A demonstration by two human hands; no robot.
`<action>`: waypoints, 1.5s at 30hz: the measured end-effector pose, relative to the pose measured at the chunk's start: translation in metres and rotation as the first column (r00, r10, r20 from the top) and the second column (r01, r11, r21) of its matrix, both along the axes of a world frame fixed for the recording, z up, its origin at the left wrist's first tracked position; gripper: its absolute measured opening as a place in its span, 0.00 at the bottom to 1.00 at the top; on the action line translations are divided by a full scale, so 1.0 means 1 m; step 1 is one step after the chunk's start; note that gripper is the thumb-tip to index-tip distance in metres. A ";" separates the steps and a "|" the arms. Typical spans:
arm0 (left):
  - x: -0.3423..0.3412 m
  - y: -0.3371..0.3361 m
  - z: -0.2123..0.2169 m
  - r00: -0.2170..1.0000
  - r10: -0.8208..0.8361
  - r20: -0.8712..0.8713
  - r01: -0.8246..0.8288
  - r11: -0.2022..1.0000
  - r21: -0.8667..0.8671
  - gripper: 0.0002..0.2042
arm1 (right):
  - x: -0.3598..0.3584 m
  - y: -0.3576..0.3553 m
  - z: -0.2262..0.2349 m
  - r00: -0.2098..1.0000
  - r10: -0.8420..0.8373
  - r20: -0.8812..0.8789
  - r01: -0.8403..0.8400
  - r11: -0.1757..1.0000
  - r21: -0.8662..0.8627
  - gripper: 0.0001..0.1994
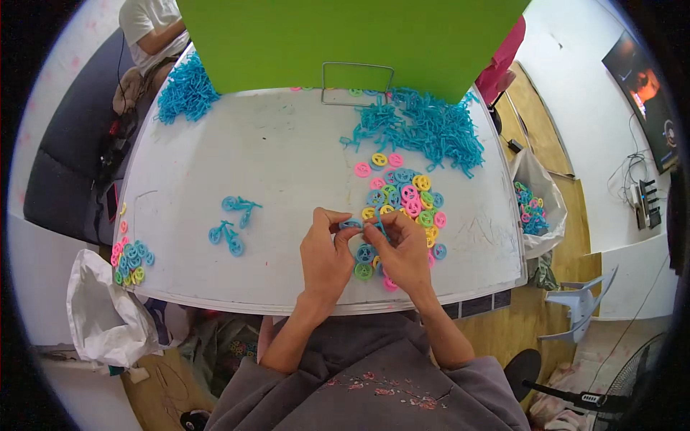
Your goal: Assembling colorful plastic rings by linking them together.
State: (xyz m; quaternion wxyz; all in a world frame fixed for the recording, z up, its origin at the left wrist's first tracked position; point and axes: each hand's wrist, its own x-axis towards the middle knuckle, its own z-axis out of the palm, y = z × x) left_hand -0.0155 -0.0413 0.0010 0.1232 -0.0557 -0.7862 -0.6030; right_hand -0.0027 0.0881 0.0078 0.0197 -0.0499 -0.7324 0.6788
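Observation:
Close together over the front of the white table, both my hands are closed in pinches. Between the fingertips of my left hand (pixel 323 255) is a small blue toy wheel (pixel 350 224). My right hand (pixel 404 251) pinches a thin blue toy bicycle frame (pixel 380 223), its end against the wheel; whether they are joined is hidden by the fingers. Loose spoked wheels (pixel 410 192) in pink, yellow, green and blue lie around and beneath my right hand. To the left lie two blue toy bicycles with wheels on, one farther (pixel 241 207) and one nearer (pixel 227 238).
A heap of blue frames (pixel 431 129) lies at the back right, another (pixel 185 90) at the back left. A green board (pixel 345 43) stands across the far edge. More wheels (pixel 131 260) sit at the left corner. White sacks (pixel 108 309) flank the table; people sit beyond.

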 end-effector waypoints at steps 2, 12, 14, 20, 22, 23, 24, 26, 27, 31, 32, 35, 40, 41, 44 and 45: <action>0.000 0.002 -0.002 0.988 0.012 -0.156 -0.027 0.995 -0.096 0.09 | 0.000 0.000 0.000 0.997 -0.007 0.081 0.013 0.997 -0.076 0.07; -0.003 -0.008 0.000 0.999 -0.041 0.009 0.041 0.999 0.032 0.08 | -0.005 -0.002 -0.006 1.000 -0.003 0.014 0.003 0.999 -0.035 0.07; -0.002 -0.010 -0.001 0.999 -0.026 -0.019 0.025 0.998 -0.063 0.08 | -0.006 -0.005 -0.009 1.000 -0.015 0.014 0.016 0.998 -0.063 0.07; -0.004 -0.014 -0.012 0.992 0.010 -0.123 -0.022 0.996 -0.090 0.05 | -0.014 -0.005 -0.005 0.992 0.083 0.100 -0.062 0.979 -0.194 0.06; -0.004 -0.013 -0.008 0.993 0.001 -0.120 -0.008 0.998 -0.060 0.05 | -0.015 -0.004 -0.007 0.993 0.071 0.094 -0.048 0.973 -0.227 0.07; -0.004 -0.012 -0.006 0.993 -0.010 -0.121 0.006 0.999 -0.032 0.06 | -0.016 -0.003 -0.008 0.995 0.058 0.085 -0.034 0.965 -0.261 0.07; -0.005 -0.014 -0.005 0.993 -0.006 -0.118 0.003 1.000 -0.029 0.06 | -0.017 -0.004 -0.008 0.994 0.061 0.088 -0.037 0.966 -0.257 0.07; -0.005 -0.019 -0.003 0.999 -0.035 -0.004 0.036 0.991 0.127 0.10 | -0.019 -0.007 -0.008 0.993 0.001 0.122 0.035 0.955 -0.295 0.09; -0.006 -0.021 -0.007 1.000 -0.031 -0.003 0.031 0.991 0.127 0.10 | -0.018 -0.010 -0.004 0.992 0.005 0.123 0.031 0.955 -0.295 0.09; -0.006 -0.021 -0.009 0.994 -0.061 0.091 0.032 0.956 0.292 0.11 | -0.013 -0.014 -0.003 0.999 0.003 -0.053 -0.007 0.996 -0.084 0.11; -0.006 -0.019 -0.005 0.992 -0.062 0.110 0.019 0.934 0.357 0.11 | -0.012 -0.012 -0.006 0.988 0.041 -0.148 -0.028 0.996 0.090 0.13; -0.007 -0.022 -0.002 0.996 -0.057 0.073 0.032 0.951 0.307 0.11 | -0.012 -0.008 0.004 0.959 0.165 -0.230 -0.056 0.908 0.416 0.12; -0.005 -0.020 0.001 0.996 -0.050 0.071 0.036 0.980 0.194 0.11 | -0.015 -0.009 -0.002 0.929 0.060 -0.366 0.136 0.863 0.486 0.08; -0.005 -0.020 0.001 0.996 -0.050 0.076 0.034 0.980 0.196 0.11 | -0.015 -0.007 -0.001 0.930 0.110 -0.352 0.106 0.835 0.540 0.07; -0.005 -0.019 0.005 0.995 -0.041 0.092 0.025 0.986 0.164 0.11 | -0.013 -0.007 0.004 0.945 0.105 -0.311 0.089 0.829 0.552 0.06; -0.005 -0.018 0.005 0.995 -0.040 0.091 0.025 0.986 0.164 0.11 | -0.013 -0.008 0.003 0.944 0.106 -0.312 0.090 0.829 0.552 0.06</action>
